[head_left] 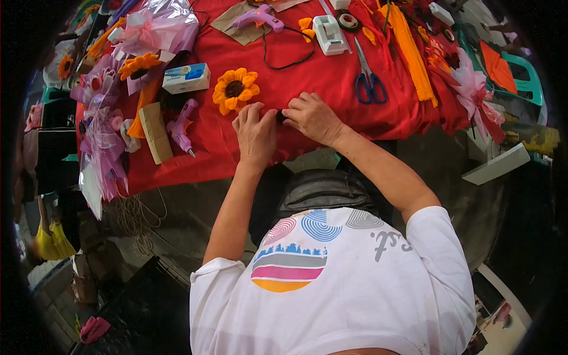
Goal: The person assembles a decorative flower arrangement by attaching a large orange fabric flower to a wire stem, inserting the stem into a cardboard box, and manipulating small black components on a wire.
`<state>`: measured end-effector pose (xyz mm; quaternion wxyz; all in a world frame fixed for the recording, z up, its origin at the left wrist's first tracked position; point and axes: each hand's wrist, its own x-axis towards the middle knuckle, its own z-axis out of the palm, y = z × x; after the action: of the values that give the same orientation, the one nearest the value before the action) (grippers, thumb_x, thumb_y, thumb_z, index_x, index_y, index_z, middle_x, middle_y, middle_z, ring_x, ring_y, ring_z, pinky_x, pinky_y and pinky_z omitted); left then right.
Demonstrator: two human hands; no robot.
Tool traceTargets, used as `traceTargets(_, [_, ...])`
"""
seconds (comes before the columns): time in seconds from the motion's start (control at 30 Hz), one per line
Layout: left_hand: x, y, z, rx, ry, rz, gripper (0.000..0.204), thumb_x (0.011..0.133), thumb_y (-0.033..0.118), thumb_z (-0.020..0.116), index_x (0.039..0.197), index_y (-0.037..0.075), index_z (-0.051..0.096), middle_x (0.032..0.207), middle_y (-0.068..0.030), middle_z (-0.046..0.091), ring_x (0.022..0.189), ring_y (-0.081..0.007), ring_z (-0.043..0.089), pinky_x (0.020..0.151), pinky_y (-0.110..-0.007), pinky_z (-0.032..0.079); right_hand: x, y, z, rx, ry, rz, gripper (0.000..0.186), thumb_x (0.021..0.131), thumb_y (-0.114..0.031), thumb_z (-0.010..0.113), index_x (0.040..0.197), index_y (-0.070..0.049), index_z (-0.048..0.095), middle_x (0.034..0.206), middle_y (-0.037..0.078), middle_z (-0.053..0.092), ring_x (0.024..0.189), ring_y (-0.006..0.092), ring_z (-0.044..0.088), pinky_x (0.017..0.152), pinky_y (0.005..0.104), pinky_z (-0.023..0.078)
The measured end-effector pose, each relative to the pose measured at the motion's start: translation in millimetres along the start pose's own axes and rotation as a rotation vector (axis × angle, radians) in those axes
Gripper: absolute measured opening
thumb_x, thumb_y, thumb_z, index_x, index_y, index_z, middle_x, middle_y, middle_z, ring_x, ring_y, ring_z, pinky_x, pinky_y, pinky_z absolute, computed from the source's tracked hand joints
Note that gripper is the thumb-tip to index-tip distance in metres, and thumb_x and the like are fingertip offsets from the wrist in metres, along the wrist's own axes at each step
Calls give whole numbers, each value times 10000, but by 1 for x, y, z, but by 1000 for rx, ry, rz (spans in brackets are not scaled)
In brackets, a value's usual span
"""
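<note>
Above the front part of the red-covered table, my left hand [255, 135] and my right hand [313, 119] meet with fingers bent and pinched. Between the fingertips shows a small black piece [280, 116], held by both hands; its kind is too small to make out. Just beyond my left hand lies an orange fuzzy sunflower [235, 90] with a dark brown centre. A purple glue gun [182, 127] rests to the left of that hand. Scissors [369, 83] with dark blue handles lie beyond my right hand, blades pointing away.
A tissue box [186, 78] and wrapped bouquets [102, 136] crowd the left side. Farther back are another glue gun [258, 19] with a black cord and a white tape dispenser [331, 35]. Orange pipe cleaners [409, 53] lie right, on the red cloth [195, 160].
</note>
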<state>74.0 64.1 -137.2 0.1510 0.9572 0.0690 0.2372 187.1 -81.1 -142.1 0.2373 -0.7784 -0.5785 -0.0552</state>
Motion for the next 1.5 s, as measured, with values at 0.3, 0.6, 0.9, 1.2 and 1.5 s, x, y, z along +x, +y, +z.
traceTargets(0.3, [13, 4, 7, -57, -43, -156, 87, 752, 124, 664, 813, 96, 610, 884, -81, 532, 887, -282, 503, 737, -407, 380, -1, 3, 0, 94, 13, 45, 239, 762, -269, 674, 959, -134, 666, 899, 15, 565, 906, 216, 525, 794, 370, 432])
traceTargets(0.6, [13, 10, 6, 58, -141, -198, 89, 749, 153, 666, 794, 90, 622, 836, -88, 543, 856, -284, 520, 739, -411, 393, -3, 4, 1, 104, 49, 38, 243, 757, -274, 679, 959, -138, 666, 886, 3, 557, 900, 200, 520, 785, 361, 428])
traceTargets(0.9, [7, 10, 7, -60, -159, -271, 57, 796, 100, 631, 839, 63, 634, 812, -116, 565, 849, -309, 540, 736, -415, 430, -2, 5, 1, 27, 37, -19, 235, 757, -278, 675, 945, -145, 636, 891, 2, 553, 904, 209, 522, 790, 369, 428])
traceTargets(1.2, [-11, 3, 9, -54, 64, -99, 193, 772, 123, 672, 963, 97, 670, 836, -74, 542, 819, -273, 513, 714, -382, 418, -1, 4, 1, 18, 21, -19, 213, 770, -268, 669, 923, -136, 601, 904, 19, 547, 910, 225, 519, 795, 373, 429])
traceTargets(1.5, [-21, 21, 6, 62, 13, -84, 276, 808, 98, 641, 1084, 105, 649, 912, -79, 516, 855, -262, 500, 759, -378, 405, -2, 4, 3, 43, 1, -1, 203, 786, -281, 656, 924, -141, 605, 917, 23, 550, 924, 222, 513, 797, 373, 418])
